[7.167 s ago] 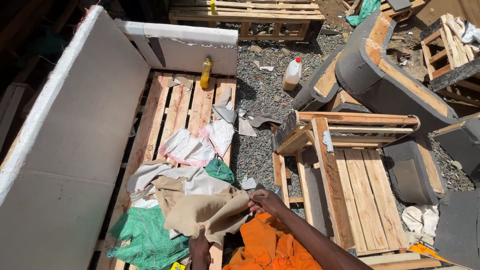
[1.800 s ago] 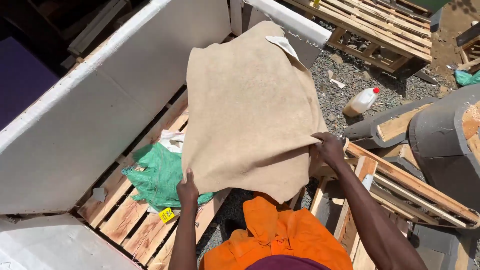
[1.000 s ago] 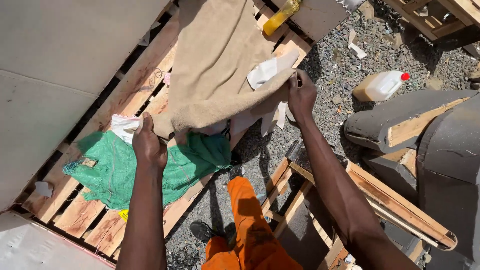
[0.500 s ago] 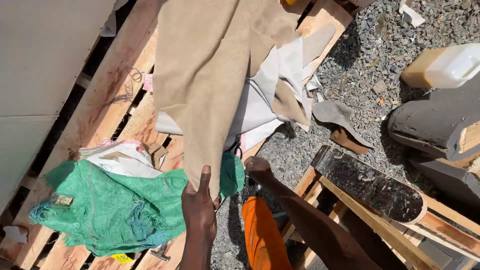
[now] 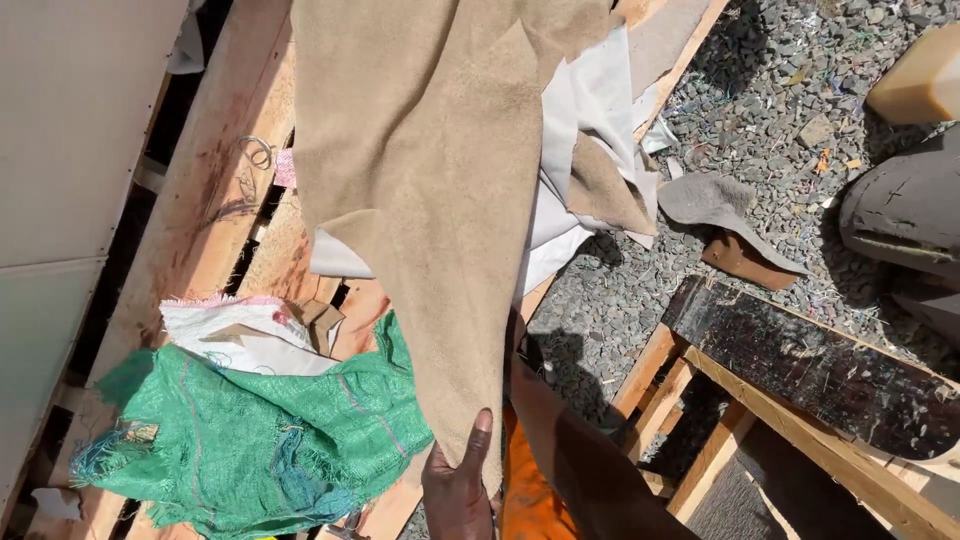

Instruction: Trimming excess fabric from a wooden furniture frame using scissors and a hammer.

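i'm looking down on an outdoor yard of grey gravel (image 5: 760,130), sunlit, with a big wooden pallet (image 5: 215,200) running up the left and a pale flat panel (image 5: 70,150) leaning along its far left edge. a bare timber frame (image 5: 800,400) with a dark stained board sits at lower right.

the largest loose thing is the tan suede sheet (image 5: 440,200), hanging from the top of the view down across the pallet to the bottom edge. my left hand (image 5: 460,490) is pinched on its lower tip, thumb over the front. my right hand is hidden behind the sheet; only the forearm shows, so i cannot tell whether it grips anything.

below it lies a green woven sack (image 5: 250,440), crumpled, with a white printed sack (image 5: 245,335) on top of its upper edge. a white-grey sheet (image 5: 590,150) peeks out behind the suede, and a small grey scrap (image 5: 725,205) lies on the gravel.

risks, as i judge them: the sheet is held by one small corner, so it could slip free and drop onto the dirty gravel; rough pallet slats or the wire loop (image 5: 258,152) could snag it; it also blocks my view of the right hand.

containers: a pale jug (image 5: 925,80) at upper right, cropped, contents unreadable. the sacks look flat and empty.
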